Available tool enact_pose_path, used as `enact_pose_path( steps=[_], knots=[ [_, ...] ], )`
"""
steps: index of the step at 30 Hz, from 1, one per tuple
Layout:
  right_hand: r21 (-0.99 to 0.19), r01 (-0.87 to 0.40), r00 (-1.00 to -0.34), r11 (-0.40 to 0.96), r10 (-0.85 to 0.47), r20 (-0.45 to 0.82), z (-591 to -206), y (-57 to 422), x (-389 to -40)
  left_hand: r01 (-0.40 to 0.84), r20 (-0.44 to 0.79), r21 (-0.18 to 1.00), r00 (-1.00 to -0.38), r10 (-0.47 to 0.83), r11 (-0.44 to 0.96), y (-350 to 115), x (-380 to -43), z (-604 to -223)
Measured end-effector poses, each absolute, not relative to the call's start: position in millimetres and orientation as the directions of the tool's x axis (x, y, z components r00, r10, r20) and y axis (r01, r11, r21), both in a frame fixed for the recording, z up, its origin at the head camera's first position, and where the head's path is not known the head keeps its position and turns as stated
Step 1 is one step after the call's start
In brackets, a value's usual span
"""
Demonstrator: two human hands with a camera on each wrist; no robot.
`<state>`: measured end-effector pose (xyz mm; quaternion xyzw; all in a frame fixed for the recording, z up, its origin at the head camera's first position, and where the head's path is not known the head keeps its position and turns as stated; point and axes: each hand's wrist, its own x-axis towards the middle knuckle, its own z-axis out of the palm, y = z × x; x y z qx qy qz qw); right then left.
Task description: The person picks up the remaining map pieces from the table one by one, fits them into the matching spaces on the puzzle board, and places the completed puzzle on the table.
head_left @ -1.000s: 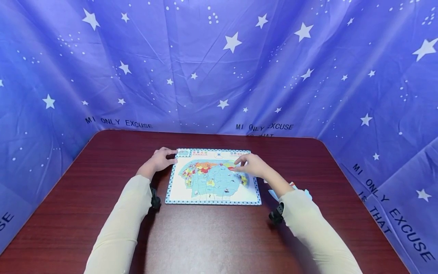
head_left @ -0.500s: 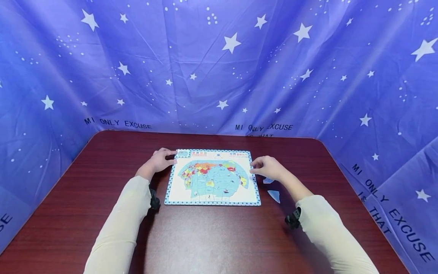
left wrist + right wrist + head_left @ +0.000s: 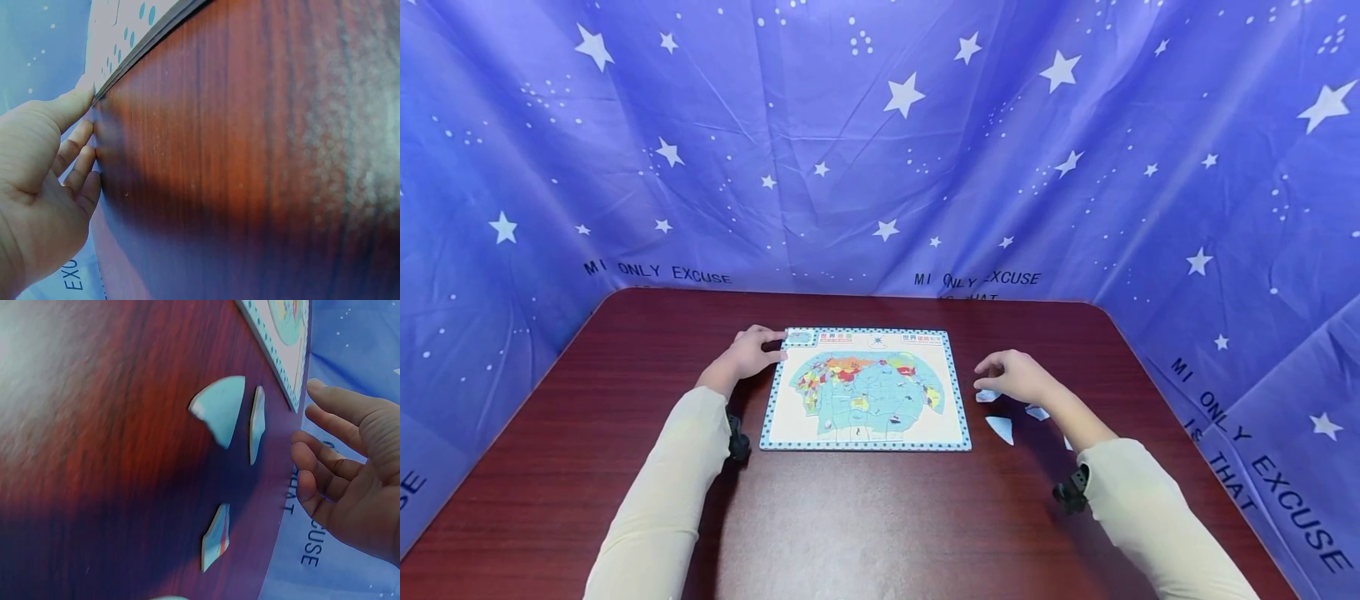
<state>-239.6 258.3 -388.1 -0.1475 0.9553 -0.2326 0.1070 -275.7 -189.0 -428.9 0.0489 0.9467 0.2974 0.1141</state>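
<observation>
A world map jigsaw board (image 3: 936, 427) with a blue dotted border lies flat on the table, many of its pieces fitted in the middle. My left hand (image 3: 747, 353) rests at its upper left edge; the left wrist view has the thumb (image 3: 74, 105) at the board's corner and the other fingers loosely bent. To the right of the board, my right hand (image 3: 1015, 375) hovers over loose pieces, its fingers relaxed and nothing held. Those are a pale blue fan-shaped piece (image 3: 222, 407), a slim piece (image 3: 257, 425) and a piece with a red line (image 3: 217, 537).
Another loose piece (image 3: 1068, 444) is mostly hidden by the right forearm. The dark red wooden table (image 3: 865, 517) extends in front of the board. A blue curtain with white stars (image 3: 850, 125) hangs behind and at both sides.
My right hand has moved right, off the map and past the board's right edge, to above the loose pieces, uncovering some of them. The left hand has stayed at the board's edge.
</observation>
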Motion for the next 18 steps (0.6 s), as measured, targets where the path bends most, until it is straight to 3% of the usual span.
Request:
enact_pose_path(
  steps=[18],
  knots=[
    [-0.447, -0.196, -0.936, 0.873, -0.302, -0.179, -388, 302, -227, 0.024, -0.184, 0.578, -0.970, 0.159, 0.816, -188, -274, -427]
  ],
)
